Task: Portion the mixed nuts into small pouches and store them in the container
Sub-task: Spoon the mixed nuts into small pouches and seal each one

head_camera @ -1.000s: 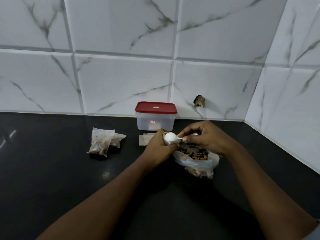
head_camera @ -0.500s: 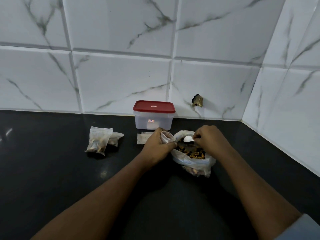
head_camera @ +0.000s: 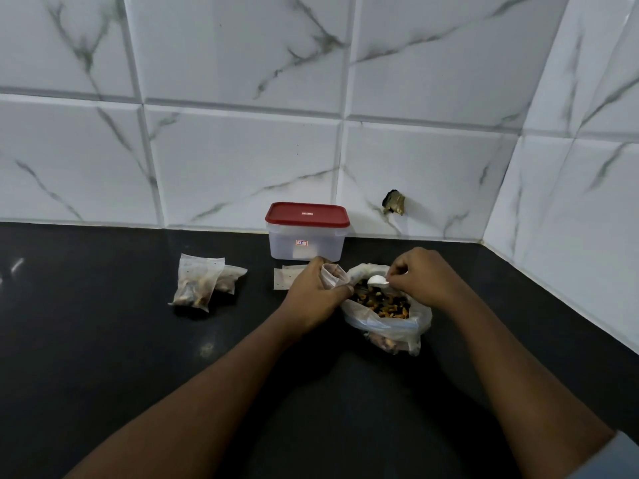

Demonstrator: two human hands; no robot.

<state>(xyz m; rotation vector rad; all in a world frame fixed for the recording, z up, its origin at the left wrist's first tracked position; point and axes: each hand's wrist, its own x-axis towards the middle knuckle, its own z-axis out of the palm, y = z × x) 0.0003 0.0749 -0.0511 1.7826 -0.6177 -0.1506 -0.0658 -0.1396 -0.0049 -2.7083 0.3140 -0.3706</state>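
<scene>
Whereas a second ago the white spoon [head_camera: 377, 280] sat tipped at the mouth of the small pouch [head_camera: 331, 274], it is now back down in the big bag [head_camera: 390, 326], bowl lying on the mixed nuts [head_camera: 380, 303] near the bag's far rim.

- Right hand [head_camera: 422, 274]: grip closed in a pinch on the spoon handle, fingers curled, knuckles up. It has swung from the pouch side across to the bag.
- Left hand [head_camera: 313, 292]: grip wrapped round the small pouch, unchanged; the pouch is upright, mouth held open, just beside the bag's left rim. Something brown shows inside the mouth; the hand hides how full it is.
- Big bag: rolled open on the dark surface [head_camera: 103, 340], a good load of nuts left in it.

Reading: one spoonful looks to have gone into the pouch, and the next is being loaded. This pouch is probably not yet at its portion.

Elsewhere, nothing has moved. Two filled pouches [head_camera: 197, 283] lie on the surface to the left, well apart from the container [head_camera: 307, 236], so not yet stored. Flat empty pouches [head_camera: 285, 277] lie between the container and the left hand. The container stands against the wall with its red lid [head_camera: 306, 214] on; that must come off before any storing.
</scene>
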